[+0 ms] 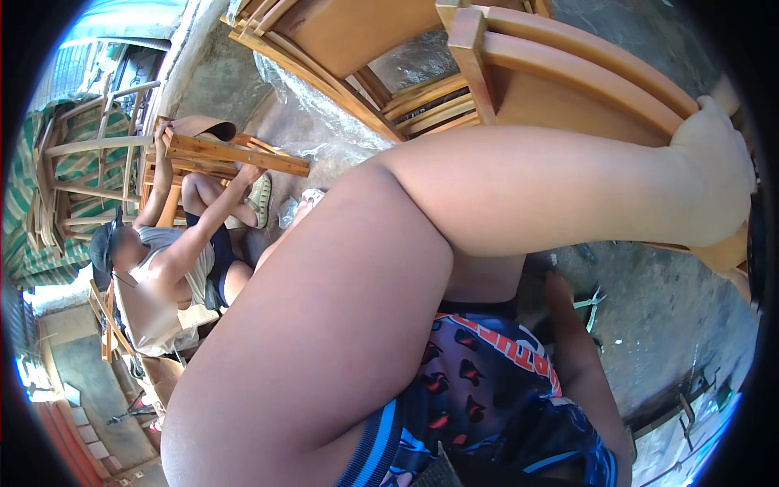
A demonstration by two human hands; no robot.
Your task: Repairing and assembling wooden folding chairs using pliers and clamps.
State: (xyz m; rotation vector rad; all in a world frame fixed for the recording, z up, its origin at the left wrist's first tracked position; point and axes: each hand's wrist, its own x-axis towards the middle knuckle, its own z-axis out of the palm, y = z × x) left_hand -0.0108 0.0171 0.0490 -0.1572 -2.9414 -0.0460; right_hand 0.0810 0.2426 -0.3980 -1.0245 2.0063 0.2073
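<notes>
My left arm crosses the middle of the view, bent at the elbow, its forearm reaching to the right. At the right rim my left hand [714, 174] rests against the end of a brown wooden chair [588, 69] with curved rails. Its fingers are hidden, so their grip does not show. Along the lower right, what looks like my right arm [586, 369] runs up beside my patterned jersey, and the hand at its end cannot be made out. Below my left forearm another piece of wood [722, 252] shows near the right rim.
More wooden frames [324, 40] stand at the top, with clear plastic sheeting [312, 105] alongside. At left a seated co-worker [191, 252] holds a wooden piece [235, 152] in both hands. Pale-handled pliers [592, 307] lie on the grey floor at right. Unfinished frames [97, 150] are stacked far left.
</notes>
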